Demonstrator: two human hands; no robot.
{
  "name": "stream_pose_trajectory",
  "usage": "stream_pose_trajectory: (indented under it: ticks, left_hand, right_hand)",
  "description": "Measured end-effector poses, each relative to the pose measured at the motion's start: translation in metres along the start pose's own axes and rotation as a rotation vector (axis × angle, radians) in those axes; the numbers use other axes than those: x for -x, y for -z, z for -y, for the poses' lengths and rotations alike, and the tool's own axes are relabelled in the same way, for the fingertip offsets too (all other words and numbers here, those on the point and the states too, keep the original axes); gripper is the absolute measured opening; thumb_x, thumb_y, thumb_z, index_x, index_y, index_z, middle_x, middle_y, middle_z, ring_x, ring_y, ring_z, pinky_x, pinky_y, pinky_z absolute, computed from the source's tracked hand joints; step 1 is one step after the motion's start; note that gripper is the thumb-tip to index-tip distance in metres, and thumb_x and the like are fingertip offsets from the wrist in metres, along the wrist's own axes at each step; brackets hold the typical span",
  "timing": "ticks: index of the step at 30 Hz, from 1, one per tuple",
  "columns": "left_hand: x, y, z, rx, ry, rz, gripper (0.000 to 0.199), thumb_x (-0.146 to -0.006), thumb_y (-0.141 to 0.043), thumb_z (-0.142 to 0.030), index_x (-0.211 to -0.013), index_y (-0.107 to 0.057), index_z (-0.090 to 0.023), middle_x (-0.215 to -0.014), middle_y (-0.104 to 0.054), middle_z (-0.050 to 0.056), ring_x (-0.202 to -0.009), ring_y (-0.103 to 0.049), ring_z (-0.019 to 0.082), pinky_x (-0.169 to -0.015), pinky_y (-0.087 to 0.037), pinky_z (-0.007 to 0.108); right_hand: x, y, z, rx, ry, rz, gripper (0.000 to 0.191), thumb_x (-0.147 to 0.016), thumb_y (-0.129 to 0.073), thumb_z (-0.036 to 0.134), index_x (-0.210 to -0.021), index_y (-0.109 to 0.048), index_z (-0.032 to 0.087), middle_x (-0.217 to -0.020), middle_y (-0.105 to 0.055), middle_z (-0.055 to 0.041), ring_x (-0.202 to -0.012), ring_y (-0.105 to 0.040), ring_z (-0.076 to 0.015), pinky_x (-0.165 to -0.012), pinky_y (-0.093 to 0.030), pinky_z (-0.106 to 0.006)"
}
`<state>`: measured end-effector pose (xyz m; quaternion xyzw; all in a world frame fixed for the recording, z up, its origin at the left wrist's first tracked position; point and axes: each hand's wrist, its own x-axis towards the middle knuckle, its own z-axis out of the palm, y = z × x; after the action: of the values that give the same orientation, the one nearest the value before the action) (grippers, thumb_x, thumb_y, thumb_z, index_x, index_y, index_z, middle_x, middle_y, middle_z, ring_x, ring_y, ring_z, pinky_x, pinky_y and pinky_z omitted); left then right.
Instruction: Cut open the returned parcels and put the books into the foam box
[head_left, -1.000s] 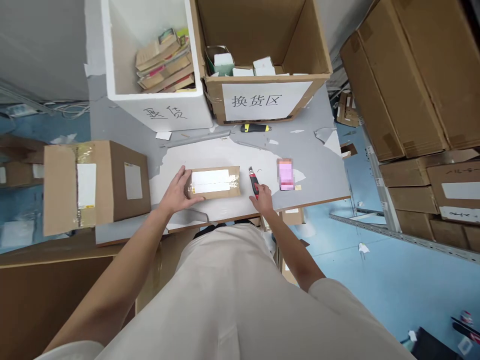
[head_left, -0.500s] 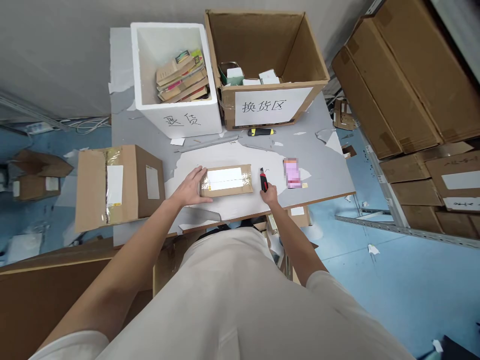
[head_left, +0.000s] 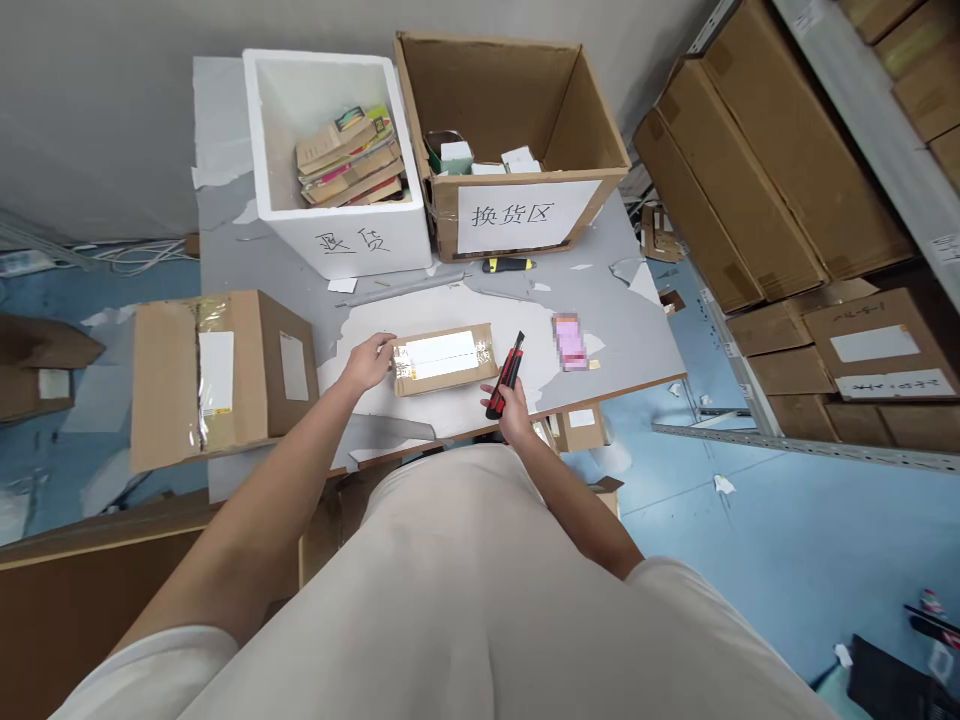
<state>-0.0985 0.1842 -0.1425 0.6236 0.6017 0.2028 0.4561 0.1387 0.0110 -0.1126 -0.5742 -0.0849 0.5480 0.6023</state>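
Observation:
A small taped cardboard box [head_left: 444,362] with a white label lies on the table in front of me. My left hand [head_left: 367,362] is at its left end, its fingers drawn together on the upper left corner. To the right of the box, my right hand [head_left: 514,410] is wrapped around a red and black utility knife [head_left: 506,377]. The knife's tip points away from me, up and to the right, and its handle is fully in sight. A pink blurred item [head_left: 570,342] lies flat beyond the knife on the right.
At the back stand a white foam box [head_left: 345,245] with flat packages and a large open carton [head_left: 442,225] with small boxes. A yellow-black cutter [head_left: 508,265] lies before them. A bigger carton [head_left: 232,375] sits left; stacked cartons [head_left: 750,200] are at right.
My right hand has drawn back toward me and turned, bringing more of the knife into view. My left hand's fingers, spread before, have come together at the box's corner. The view has shifted slightly right.

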Motion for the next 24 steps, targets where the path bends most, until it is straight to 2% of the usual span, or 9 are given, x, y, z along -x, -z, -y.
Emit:
stream_pose_trajectory:
  ticks: [3, 7, 11, 14, 18, 21, 24]
  left_hand:
    - [0.017, -0.004, 0.000, 0.137, 0.100, -0.016, 0.046, -0.075, -0.056, -0.048, -0.109, -0.062, -0.017, -0.107, -0.066, 0.009, -0.082, -0.067, 0.020, -0.078, -0.058, 0.041]
    - [0.059, -0.016, 0.005, 0.334, 0.158, -0.121, 0.047, -0.070, -0.063, -0.053, -0.098, -0.061, -0.015, -0.107, -0.064, 0.009, -0.088, -0.066, 0.020, -0.084, -0.057, 0.039]
    - [0.106, -0.042, 0.007, 0.500, 0.245, -0.134, 0.050, -0.062, -0.070, -0.057, -0.089, -0.058, -0.017, -0.097, -0.064, 0.007, -0.087, -0.066, 0.021, -0.087, -0.056, 0.041]
    - [0.130, -0.064, -0.001, 0.618, 0.319, -0.111, 0.049, -0.058, -0.075, -0.055, -0.084, -0.058, -0.018, -0.087, -0.063, 0.004, -0.084, -0.067, 0.021, -0.089, -0.055, 0.042]
    - [0.140, -0.076, -0.011, 0.684, 0.373, -0.135, 0.052, -0.052, -0.080, -0.053, -0.084, -0.059, -0.017, -0.082, -0.062, 0.001, -0.081, -0.067, 0.018, -0.088, -0.053, 0.039]
    - [0.137, -0.072, -0.011, 0.615, 0.421, -0.114, 0.054, -0.050, -0.080, -0.054, -0.085, -0.061, -0.016, -0.082, -0.063, 0.002, -0.079, -0.065, 0.018, -0.080, -0.053, 0.036]
    - [0.131, -0.066, -0.008, 0.471, 0.422, -0.075, 0.054, -0.053, -0.078, -0.054, -0.088, -0.063, -0.016, -0.086, -0.066, 0.005, -0.077, -0.063, 0.019, -0.075, -0.052, 0.035]
  right_hand:
    - [-0.019, -0.007, 0.010, 0.008, 0.022, 0.044, 0.026, -0.074, -0.057, 0.030, -0.098, -0.048, 0.026, -0.091, -0.056, 0.0028, -0.083, -0.065, -0.0134, -0.067, -0.055, -0.028]
    - [-0.059, -0.020, 0.030, 0.061, 0.041, 0.109, 0.021, -0.075, -0.053, 0.025, -0.096, -0.050, 0.024, -0.080, -0.057, 0.0043, -0.067, -0.060, -0.0102, -0.064, -0.053, -0.026]
    - [-0.100, -0.041, 0.053, 0.127, -0.022, 0.224, 0.020, -0.075, -0.050, 0.021, -0.094, -0.055, 0.021, -0.073, -0.057, 0.0044, -0.058, -0.054, -0.0091, -0.054, -0.047, -0.022]
    - [-0.118, -0.055, 0.059, 0.150, -0.039, 0.302, 0.018, -0.075, -0.050, 0.019, -0.091, -0.056, 0.021, -0.070, -0.057, 0.0041, -0.057, -0.053, -0.0094, -0.049, -0.042, -0.020]
    - [-0.121, -0.061, 0.056, 0.113, -0.042, 0.306, 0.018, -0.074, -0.049, 0.018, -0.091, -0.054, 0.021, -0.086, -0.063, 0.0011, -0.060, -0.053, -0.0089, -0.050, -0.043, -0.021]
    - [-0.113, -0.054, 0.052, 0.148, -0.038, 0.277, 0.018, -0.074, -0.050, 0.019, -0.091, -0.053, 0.022, -0.105, -0.064, -0.0010, -0.063, -0.054, -0.0085, -0.053, -0.046, -0.022]
    - [-0.098, -0.038, 0.050, 0.203, 0.006, 0.252, 0.019, -0.074, -0.051, 0.022, -0.093, -0.054, 0.022, -0.107, -0.063, -0.0016, -0.065, -0.054, -0.0087, -0.056, -0.048, -0.022]
